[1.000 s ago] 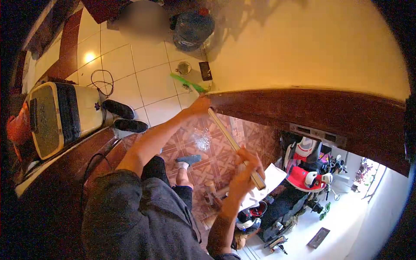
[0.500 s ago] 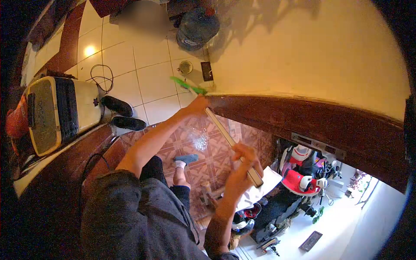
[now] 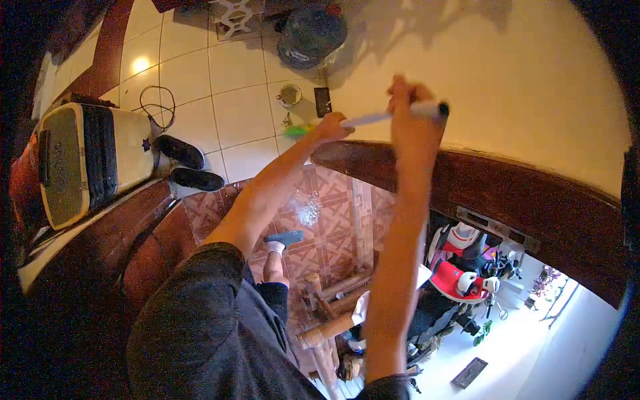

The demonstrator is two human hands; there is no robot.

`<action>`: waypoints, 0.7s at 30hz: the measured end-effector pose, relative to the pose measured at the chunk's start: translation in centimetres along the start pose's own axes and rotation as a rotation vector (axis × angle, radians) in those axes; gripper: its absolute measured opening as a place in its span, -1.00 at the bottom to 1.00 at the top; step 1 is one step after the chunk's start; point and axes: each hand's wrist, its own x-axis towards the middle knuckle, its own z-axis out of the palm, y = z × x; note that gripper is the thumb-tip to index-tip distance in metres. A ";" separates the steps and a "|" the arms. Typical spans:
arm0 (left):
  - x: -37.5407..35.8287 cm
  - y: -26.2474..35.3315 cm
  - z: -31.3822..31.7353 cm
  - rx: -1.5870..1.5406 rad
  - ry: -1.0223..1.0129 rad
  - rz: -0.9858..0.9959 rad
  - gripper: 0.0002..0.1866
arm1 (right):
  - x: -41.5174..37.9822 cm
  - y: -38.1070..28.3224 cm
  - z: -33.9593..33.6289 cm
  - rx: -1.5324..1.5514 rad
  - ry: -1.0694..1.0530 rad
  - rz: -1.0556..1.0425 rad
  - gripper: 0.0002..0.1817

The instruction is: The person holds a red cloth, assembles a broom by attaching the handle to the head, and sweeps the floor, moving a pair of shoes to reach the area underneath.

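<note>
Long flat straightedge [image 3: 373, 117], pale, dark tip at its 3 o'clock end: held against the cream wall [image 3: 507, 73], just above the dark wooden beam [image 3: 507, 193]. Long axis runs near 9-to-3 o'clock, roughly parallel to the beam's upper edge.

Right hand [image 3: 413, 113]: clenched around the straightedge near its dark end, arm raised steeply from 6 o'clock. Left hand [image 3: 330, 127]: closed on the opposite end, at 9 o'clock of the right hand; fingers partly hidden, but the grasp reads as firm. A green object [image 3: 298, 131] shows just beyond the left hand at 9 o'clock; cannot tell whether it is held or what it is.

Both hands sit on the tool, one per end; neither is nearer.

Far below: white tiled floor [image 3: 233, 113], pair of dark shoes [image 3: 190, 165], water jug [image 3: 310, 37], coiled cable [image 3: 155, 107]. White appliance [image 3: 87, 160] at 9 o'clock.
</note>
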 end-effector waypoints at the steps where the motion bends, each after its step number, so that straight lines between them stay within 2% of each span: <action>1: -0.1 2.1 -1.6 -0.011 -0.053 -0.095 -0.52 | 2.3 0.4 -0.2 0.009 -0.001 -0.005 -0.61; 2: -0.3 4.4 -3.4 -0.017 -0.106 -0.190 -0.50 | 4.0 0.6 -0.7 0.017 -0.004 -0.014 -0.61; 4: 1.1 5.5 -3.7 0.119 -0.026 -0.188 -0.51 | 5.9 0.7 -2.2 0.091 0.022 0.038 -0.55; 7: 2.4 8.0 -4.6 0.199 -0.070 -0.166 -0.50 | 6.8 -0.1 -3.8 0.139 0.089 0.022 -0.52; 11: 4.7 10.1 -4.7 0.172 -0.057 -0.141 -0.48 | 6.9 -2.7 -4.7 0.135 0.133 -0.007 -0.52; 14: 6.1 10.0 -3.9 0.111 -0.052 -0.165 -0.49 | 8.0 -2.2 -3.4 0.026 0.135 -0.038 -0.52; 15: 6.7 7.9 -2.9 0.136 -0.075 -0.167 -0.49 | 8.6 -1.6 -2.6 -0.019 0.133 -0.049 -0.52; 18: 5.7 5.7 -3.5 0.184 -0.134 -0.236 -0.49 | 9.3 1.5 -0.6 0.051 0.167 0.057 -0.50; 21: 3.7 6.1 -4.3 0.233 -0.176 -0.256 -0.49 | 9.9 3.2 -2.1 0.150 0.170 0.065 -0.51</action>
